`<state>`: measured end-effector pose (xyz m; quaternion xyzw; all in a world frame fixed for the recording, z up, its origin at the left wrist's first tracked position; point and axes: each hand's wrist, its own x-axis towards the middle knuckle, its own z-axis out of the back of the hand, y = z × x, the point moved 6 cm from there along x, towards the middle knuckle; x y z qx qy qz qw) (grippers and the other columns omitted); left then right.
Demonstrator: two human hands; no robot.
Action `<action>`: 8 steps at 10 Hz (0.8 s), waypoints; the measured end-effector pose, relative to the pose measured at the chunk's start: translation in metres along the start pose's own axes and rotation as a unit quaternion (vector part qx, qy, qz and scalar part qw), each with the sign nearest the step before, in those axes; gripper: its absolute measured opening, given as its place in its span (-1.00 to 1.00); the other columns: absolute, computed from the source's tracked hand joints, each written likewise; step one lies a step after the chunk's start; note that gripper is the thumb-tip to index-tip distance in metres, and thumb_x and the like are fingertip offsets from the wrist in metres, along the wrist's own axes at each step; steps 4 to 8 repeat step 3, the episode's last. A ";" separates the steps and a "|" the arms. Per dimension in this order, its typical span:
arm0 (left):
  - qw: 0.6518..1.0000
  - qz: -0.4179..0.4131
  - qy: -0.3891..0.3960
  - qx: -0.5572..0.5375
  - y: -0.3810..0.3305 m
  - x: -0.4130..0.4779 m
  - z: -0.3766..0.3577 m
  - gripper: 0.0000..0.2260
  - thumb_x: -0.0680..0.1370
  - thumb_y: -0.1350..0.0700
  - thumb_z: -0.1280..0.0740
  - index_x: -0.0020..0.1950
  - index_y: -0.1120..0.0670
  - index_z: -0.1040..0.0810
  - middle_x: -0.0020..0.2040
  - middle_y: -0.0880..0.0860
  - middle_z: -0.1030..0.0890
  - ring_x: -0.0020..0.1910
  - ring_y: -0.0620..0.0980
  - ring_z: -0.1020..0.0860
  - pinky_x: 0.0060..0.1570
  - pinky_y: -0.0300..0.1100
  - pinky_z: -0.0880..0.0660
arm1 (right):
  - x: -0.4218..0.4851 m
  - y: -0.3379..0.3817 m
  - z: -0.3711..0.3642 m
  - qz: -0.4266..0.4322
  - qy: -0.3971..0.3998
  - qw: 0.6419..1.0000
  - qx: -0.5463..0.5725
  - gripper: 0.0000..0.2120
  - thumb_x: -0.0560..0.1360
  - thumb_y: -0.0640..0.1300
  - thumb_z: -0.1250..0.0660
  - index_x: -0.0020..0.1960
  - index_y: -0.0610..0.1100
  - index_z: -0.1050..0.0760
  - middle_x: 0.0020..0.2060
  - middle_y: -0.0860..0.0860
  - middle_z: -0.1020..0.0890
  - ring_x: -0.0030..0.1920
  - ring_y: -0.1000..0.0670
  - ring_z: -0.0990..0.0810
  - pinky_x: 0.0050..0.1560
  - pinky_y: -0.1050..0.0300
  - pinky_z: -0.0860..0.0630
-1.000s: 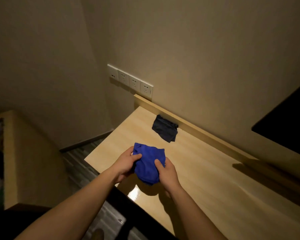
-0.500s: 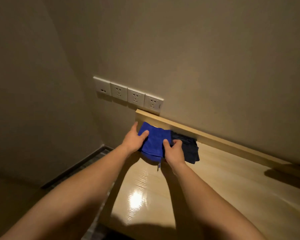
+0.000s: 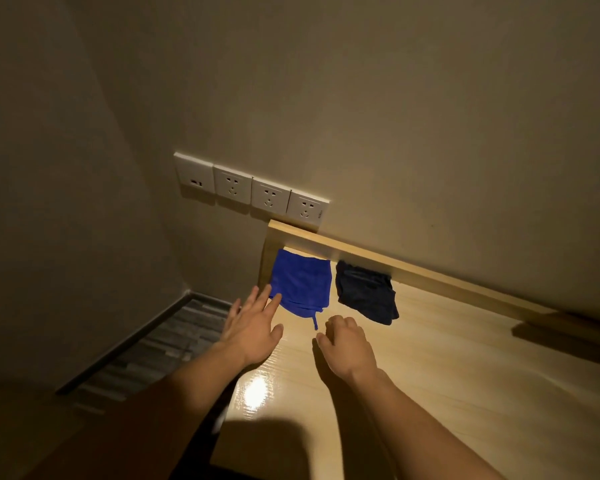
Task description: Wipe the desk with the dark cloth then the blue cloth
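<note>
- The folded bright blue microfibre cloth [image 3: 300, 287] lies at the far left corner of the pale glossy wooden desk [image 3: 430, 358], against the raised back rail [image 3: 395, 261]. The crumpled dark navy cloth [image 3: 366, 296] sits just beside it along the same back edge, the two apart by a narrow gap.
- The left hand [image 3: 252, 329] is spread flat with nothing in it, its fingertips at the blue cloth's near left edge. The right hand [image 3: 349, 342] is loosely curled over bare desk just short of both cloths and grasps nothing.
- Both cloths look set down, so the wiping is likely finished or nearly so.
- Risk: the blue cloth lies right by the desk's left edge. A brush from the left fingers could push it over onto the grey striped floor [image 3: 160, 344].
- Risk: its loose loop tag [image 3: 315, 322] trails toward the right hand and could snag and drag the fold open.
- Risk: if the blue cloth is damp, the white wall sockets [image 3: 252, 190] just above that corner are close.
</note>
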<state>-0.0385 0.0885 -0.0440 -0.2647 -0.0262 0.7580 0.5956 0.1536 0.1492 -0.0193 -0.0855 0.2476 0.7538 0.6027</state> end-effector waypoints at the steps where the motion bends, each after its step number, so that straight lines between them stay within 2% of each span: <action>1: 0.998 -0.006 -0.045 0.037 -0.015 -0.015 0.020 -0.30 0.70 -0.31 -0.07 0.75 -0.13 0.13 0.75 -0.01 0.23 0.71 0.06 0.26 0.66 0.23 0.19 | -0.018 -0.005 0.023 0.011 -0.032 0.999 -0.035 -0.37 0.62 0.28 -0.25 0.61 0.11 -0.21 0.60 0.04 -0.30 0.56 -0.07 -0.30 0.47 -0.14 -0.34; 2: 0.994 -0.007 -0.095 0.061 -0.035 -0.034 0.048 -0.24 0.66 -0.41 -0.02 0.74 -0.16 0.21 0.73 -0.01 0.30 0.70 0.07 0.32 0.64 0.25 0.25 | -0.039 -0.011 0.052 0.042 -0.081 0.994 -0.055 -0.23 0.58 0.40 -0.20 0.66 0.19 -0.01 0.68 0.07 -0.08 0.66 -0.09 -0.05 0.55 -0.22 -0.17; 3: 0.988 -0.018 -0.135 0.078 -0.064 -0.055 0.072 -0.20 0.63 -0.46 -0.01 0.73 -0.16 0.25 0.72 -0.01 0.33 0.69 0.06 0.33 0.63 0.23 0.30 | -0.062 -0.017 0.085 0.056 -0.128 0.987 -0.075 -0.18 0.55 0.46 -0.16 0.67 0.21 0.07 0.69 0.06 0.02 0.67 -0.08 0.04 0.56 -0.20 -0.12; 8: 0.988 -0.018 -0.135 0.078 -0.064 -0.055 0.072 -0.20 0.63 -0.46 -0.01 0.73 -0.16 0.25 0.72 -0.01 0.33 0.69 0.06 0.33 0.63 0.23 0.30 | -0.062 -0.017 0.085 0.056 -0.128 0.987 -0.075 -0.18 0.55 0.46 -0.16 0.67 0.21 0.07 0.69 0.06 0.02 0.67 -0.08 0.04 0.56 -0.20 -0.12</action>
